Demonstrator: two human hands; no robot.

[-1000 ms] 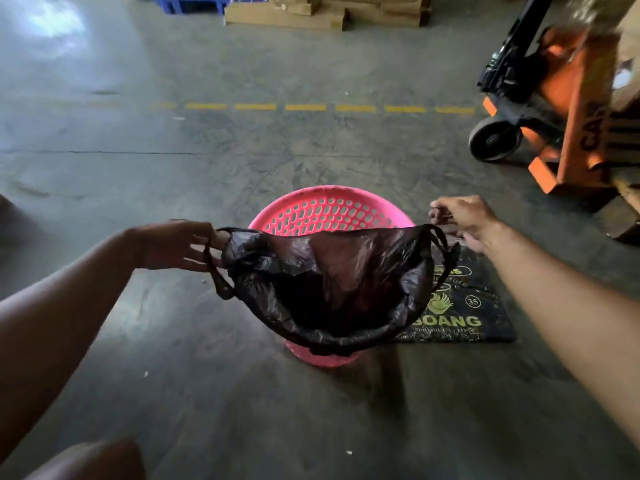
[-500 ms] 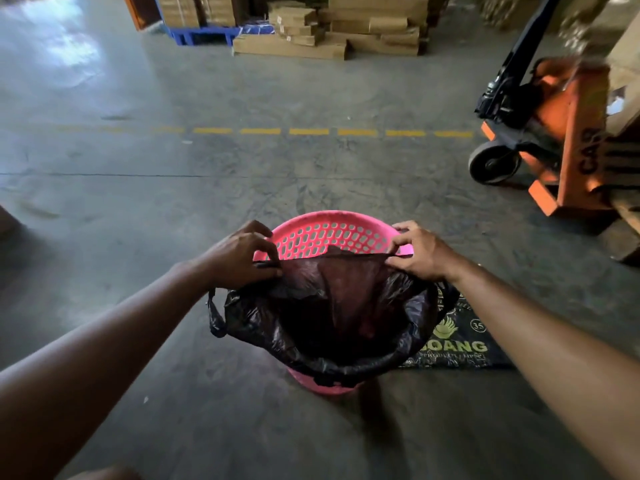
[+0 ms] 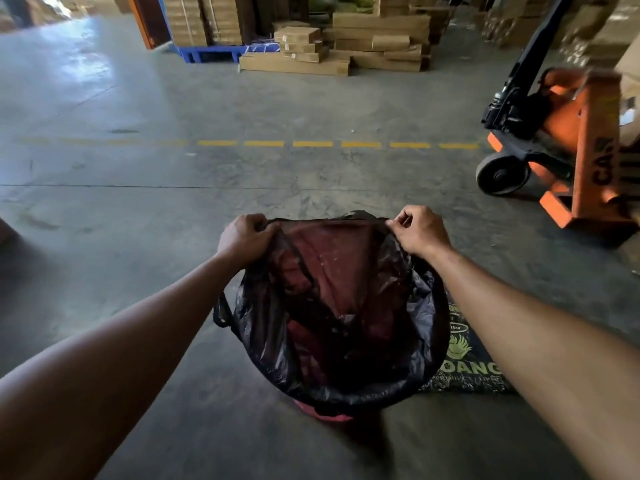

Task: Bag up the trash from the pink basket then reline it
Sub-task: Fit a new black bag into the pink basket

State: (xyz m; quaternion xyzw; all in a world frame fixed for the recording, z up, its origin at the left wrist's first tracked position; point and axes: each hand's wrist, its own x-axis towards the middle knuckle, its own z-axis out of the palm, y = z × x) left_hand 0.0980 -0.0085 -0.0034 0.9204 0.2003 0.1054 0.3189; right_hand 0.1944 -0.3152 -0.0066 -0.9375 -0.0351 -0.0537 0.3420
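Bare concrete floor (image 3: pixel 138 209) lies open left of my basket (image 3: pixel 325 412); a printed sack (image 3: pixel 467 368) touches its right, an orange pallet jack (image 3: pixel 568 150) beyond.

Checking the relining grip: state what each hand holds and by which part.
Both hands grip the black bag by its far top edge: left hand at the left corner, right hand at the right corner, over the pink basket.

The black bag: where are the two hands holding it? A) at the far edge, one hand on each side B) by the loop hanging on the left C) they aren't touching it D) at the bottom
A: the left hand and right hand each pinch the bag's far edge, stretched over the basket.
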